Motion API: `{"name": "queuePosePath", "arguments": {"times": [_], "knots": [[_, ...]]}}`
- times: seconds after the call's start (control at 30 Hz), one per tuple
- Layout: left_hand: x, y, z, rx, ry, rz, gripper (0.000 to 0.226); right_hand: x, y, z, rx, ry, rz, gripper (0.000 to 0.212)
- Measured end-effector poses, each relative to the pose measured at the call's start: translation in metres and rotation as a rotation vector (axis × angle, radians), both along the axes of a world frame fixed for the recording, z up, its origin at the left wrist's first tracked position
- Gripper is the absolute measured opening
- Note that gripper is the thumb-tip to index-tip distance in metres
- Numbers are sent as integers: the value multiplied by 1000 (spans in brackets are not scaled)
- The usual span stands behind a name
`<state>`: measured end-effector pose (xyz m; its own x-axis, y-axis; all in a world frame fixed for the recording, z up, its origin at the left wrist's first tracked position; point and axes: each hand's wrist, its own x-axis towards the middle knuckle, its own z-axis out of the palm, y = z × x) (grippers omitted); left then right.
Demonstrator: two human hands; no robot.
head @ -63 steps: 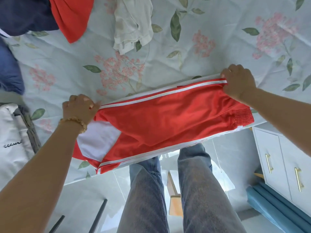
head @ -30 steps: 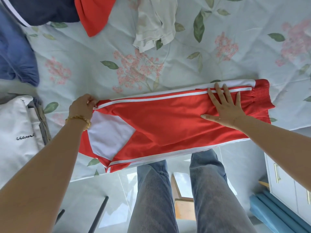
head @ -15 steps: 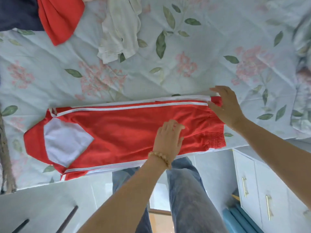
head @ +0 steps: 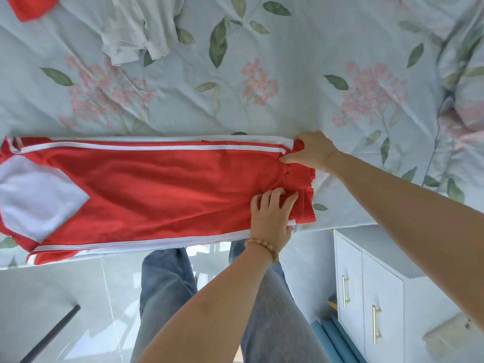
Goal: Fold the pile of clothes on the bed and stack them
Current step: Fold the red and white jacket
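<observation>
Both hands are closed on the cuff end of the red trousers (head: 146, 189): I see the right hand (head: 313, 150) pinching the far corner of the ribbed cuff, thumb pointing left across the fabric, and the left hand (head: 271, 213) with its fingers curled into the red cloth at the near corner, bunching it slightly. A beaded bracelet (head: 262, 246) sits on the left wrist. The trousers lie flat and lengthwise along the near edge of the bed (head: 262, 106), legs folded one over the other, so the garment forms one long red band. White stripes run along its far and near edges. At the left end a white angular panel is set into the red, next to the waistband, which is partly cut off by the frame. The cuff end at the right shows gathered ribbing. A crumpled pale garment (head: 138, 27) lies well apart on the floral sheet, farther up the bed, and a scrap of another red item (head: 28, 6) shows at the top left corner. Below the bed edge I see legs in grey jeans (head: 167, 297) and a white cabinet (head: 366, 297) to the right.
</observation>
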<state>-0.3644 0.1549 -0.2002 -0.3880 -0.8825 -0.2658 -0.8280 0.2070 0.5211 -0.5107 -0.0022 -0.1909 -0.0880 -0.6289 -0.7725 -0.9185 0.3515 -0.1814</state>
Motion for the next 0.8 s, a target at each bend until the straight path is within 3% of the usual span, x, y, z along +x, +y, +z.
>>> {"name": "queuePosePath", "arguments": {"times": [0.13, 0.23, 0.33, 0.43, 0.7, 0.8], "knots": [[26, -10, 11, 232, 437, 204, 43, -4, -8, 13, 113, -138, -128, 46], [54, -24, 33, 427, 696, 402, 32, 0, -13, 42, 175, -327, -397, 64], [86, -33, 61, 451, 852, 523, 30, 15, -25, 75, 263, -528, -462, 47], [130, -33, 87, 445, 990, 635, 31, 54, -48, 106, 327, -654, -389, 23], [294, -8, 93, 507, 1380, 1319, 30, 273, -110, 127, 592, -703, 27, 46], [359, 9, 71, 532, 1291, 1525, 31, 373, -110, 107, 577, -606, 261, 36]]}}
